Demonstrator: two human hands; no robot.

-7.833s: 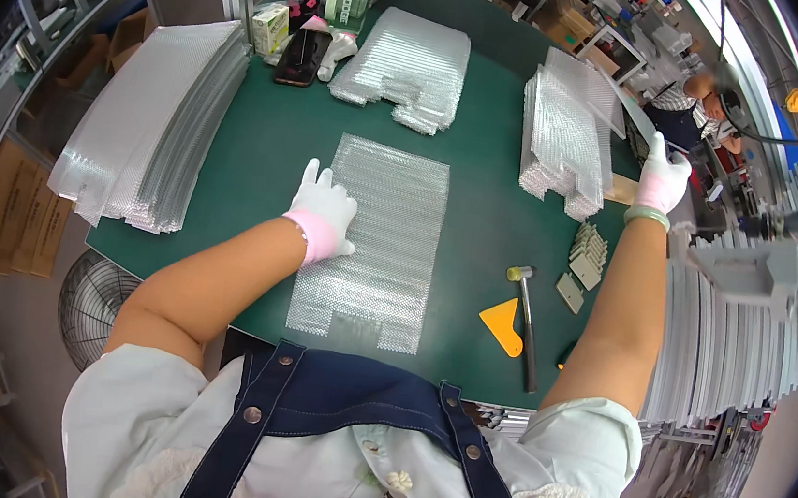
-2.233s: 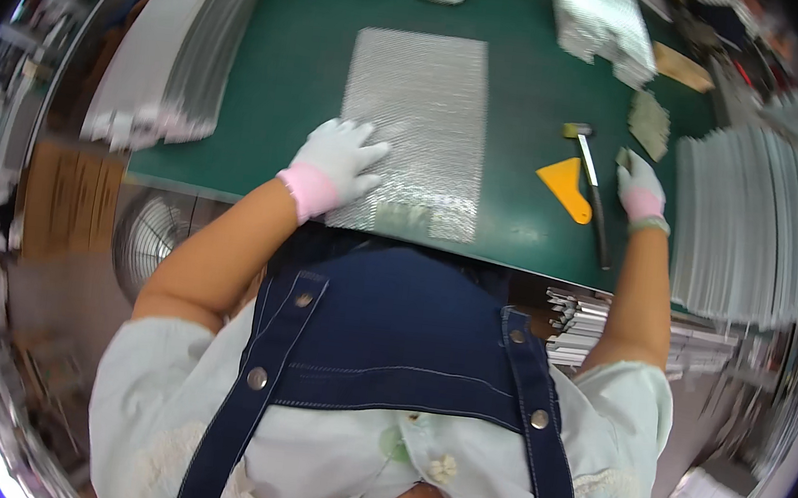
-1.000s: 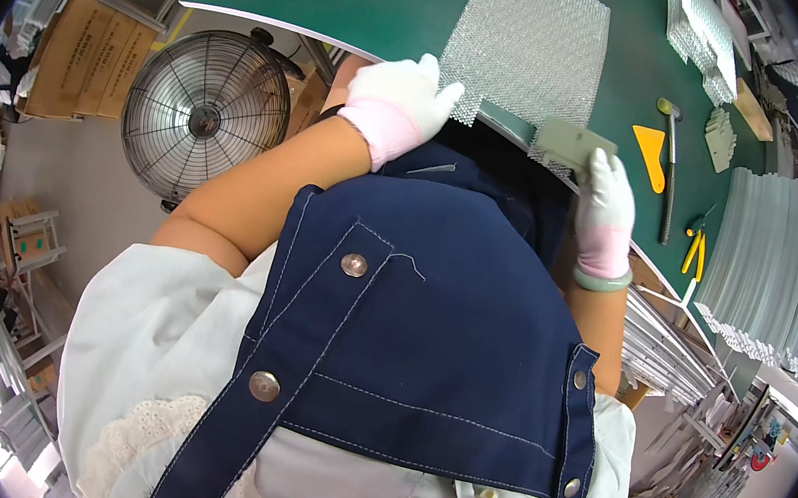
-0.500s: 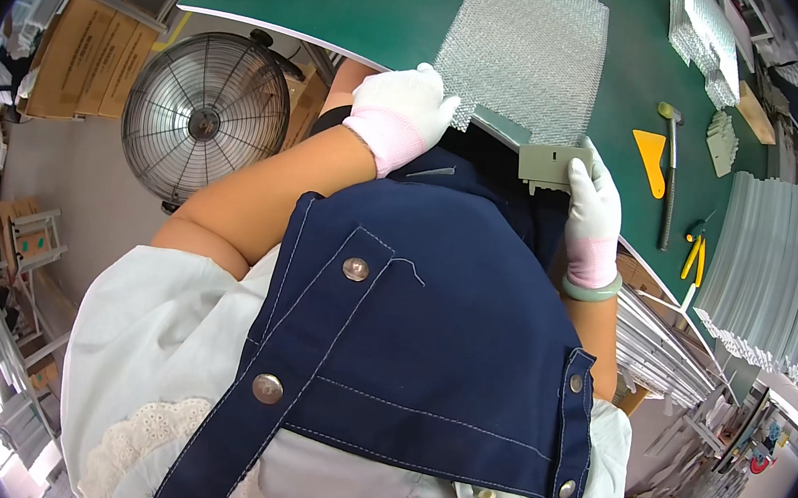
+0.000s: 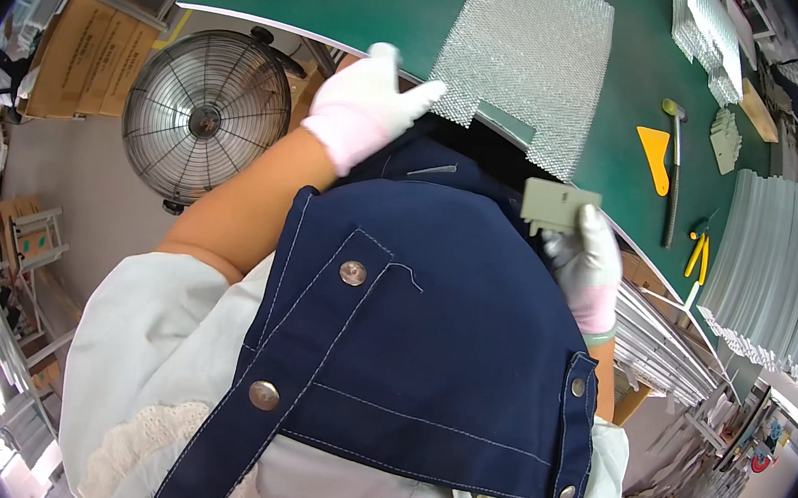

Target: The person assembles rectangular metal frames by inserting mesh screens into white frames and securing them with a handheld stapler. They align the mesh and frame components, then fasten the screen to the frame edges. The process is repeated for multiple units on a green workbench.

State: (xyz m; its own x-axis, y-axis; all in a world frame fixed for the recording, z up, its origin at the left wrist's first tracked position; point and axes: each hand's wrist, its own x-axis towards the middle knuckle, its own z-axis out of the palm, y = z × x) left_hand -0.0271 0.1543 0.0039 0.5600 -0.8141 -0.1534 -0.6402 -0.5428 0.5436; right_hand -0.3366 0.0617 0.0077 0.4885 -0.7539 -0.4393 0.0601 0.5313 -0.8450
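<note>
1. L hand (image 5: 365,105): gloved, fingers spread, grip free; just beside near L corner of silver textured sheet (image 5: 536,59), contact unclear.
2. Sheet: flat on green table (image 5: 366,3), notched edge twd person.
3. Grey-green plate (image 5: 549,205): held up nr table edge, mostly L of fingertips.
4. R hand (image 5: 588,259): gloved, pinching plate's lower R end.

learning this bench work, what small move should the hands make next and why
Probably bring the grey-green plate in the right hand toward the cut-out side of the textured sheet. The plate is held near the edge of the green table, not set in the cut-out, and the left hand looks empty beside the sheet.
</note>
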